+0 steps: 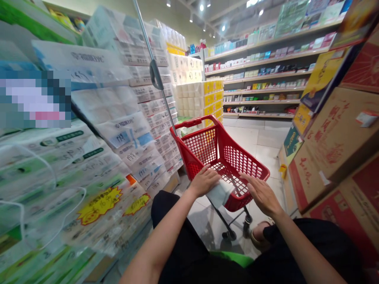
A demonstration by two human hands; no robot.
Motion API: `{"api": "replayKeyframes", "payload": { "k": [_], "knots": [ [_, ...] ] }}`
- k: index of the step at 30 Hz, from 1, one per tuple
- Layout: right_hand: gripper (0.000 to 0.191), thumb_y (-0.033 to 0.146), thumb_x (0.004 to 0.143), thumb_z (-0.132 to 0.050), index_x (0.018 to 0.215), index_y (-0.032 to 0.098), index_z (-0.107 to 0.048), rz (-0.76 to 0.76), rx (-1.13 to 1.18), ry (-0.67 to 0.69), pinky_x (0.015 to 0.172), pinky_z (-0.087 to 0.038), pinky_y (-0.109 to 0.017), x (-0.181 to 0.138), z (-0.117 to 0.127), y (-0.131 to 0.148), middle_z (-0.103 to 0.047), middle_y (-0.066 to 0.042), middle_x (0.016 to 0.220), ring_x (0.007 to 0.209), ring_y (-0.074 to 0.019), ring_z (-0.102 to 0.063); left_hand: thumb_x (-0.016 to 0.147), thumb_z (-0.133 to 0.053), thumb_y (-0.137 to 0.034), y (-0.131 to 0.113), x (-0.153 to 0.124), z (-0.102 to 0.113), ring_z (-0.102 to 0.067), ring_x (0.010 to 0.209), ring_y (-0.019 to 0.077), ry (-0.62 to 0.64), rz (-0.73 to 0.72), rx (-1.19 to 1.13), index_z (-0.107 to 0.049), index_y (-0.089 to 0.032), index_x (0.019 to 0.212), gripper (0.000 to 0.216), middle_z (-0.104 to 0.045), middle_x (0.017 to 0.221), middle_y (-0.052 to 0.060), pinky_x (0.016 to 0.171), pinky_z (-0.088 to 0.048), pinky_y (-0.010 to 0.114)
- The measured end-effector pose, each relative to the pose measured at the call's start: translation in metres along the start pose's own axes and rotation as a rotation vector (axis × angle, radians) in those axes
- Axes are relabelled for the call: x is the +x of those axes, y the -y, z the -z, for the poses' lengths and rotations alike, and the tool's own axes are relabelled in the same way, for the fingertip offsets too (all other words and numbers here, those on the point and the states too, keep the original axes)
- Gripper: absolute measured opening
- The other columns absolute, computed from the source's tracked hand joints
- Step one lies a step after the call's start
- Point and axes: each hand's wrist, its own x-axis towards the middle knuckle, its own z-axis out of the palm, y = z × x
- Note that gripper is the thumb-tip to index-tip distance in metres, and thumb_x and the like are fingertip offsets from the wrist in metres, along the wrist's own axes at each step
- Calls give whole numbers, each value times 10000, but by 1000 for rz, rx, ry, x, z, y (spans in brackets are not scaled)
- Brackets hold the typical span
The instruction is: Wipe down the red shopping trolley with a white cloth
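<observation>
Left hand point(206, 181) flat-fingered over pale cloth point(222, 193) (whether gripping, can't tell); right hand point(262, 196) unclenched near the red cart point(258, 163). Cloth hangs at the cart's near edge; probably light, limp, best taken at its upper edge.

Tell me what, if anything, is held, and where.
The left hand covers the upper left of the cloth; a grip cannot be told. The right hand shows nothing held.

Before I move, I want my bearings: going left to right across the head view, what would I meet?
Larger yellow price sign, smaller yellow price sign, left hand, whitish cloth-like piece, right hand, cardboard box.
</observation>
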Motion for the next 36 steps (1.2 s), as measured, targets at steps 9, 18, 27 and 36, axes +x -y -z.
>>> {"api": "replayKeyframes", "payload": {
  "k": [9,18,27,36],
  "knots": [
    [354,392,973,-343,1222,264,-559,-6,-126,-4,878,-382,-344,5,3,25,-658,-32,1150,1024,-184,-579,959,-430,-369,9,6,-1,-456,1248,196,-71,234,16,-595,-227,1060,241,-597,1139,43,1211,-146,472],
    [349,322,969,-384,728,200,-605,111,-176,-15,719,-308,-304,0,-13,70,-658,-29,717,737,-149,-571,967,-404,-303,-56,7,-3,-492,1154,184,-79,95,-83,-593,-237,1097,239,-606,1103,39,1133,-295,419],
    [349,381,970,-414,720,200,-577,160,-164,-11,702,-299,-295,-4,-13,62,-630,-16,674,683,-139,-549,936,-467,-458,-25,0,-11,-472,1144,215,4,-59,-106,-593,-237,1086,296,-594,1106,56,1095,-325,417],
    [335,357,967,-427,696,209,-557,137,-184,-33,704,-286,-309,-4,-19,61,-622,-9,659,674,-147,-528,964,-432,-301,65,-20,0,-167,1433,259,-117,309,22,-537,-277,1231,287,-280,1499,44,1159,-244,513]
  ]
}}
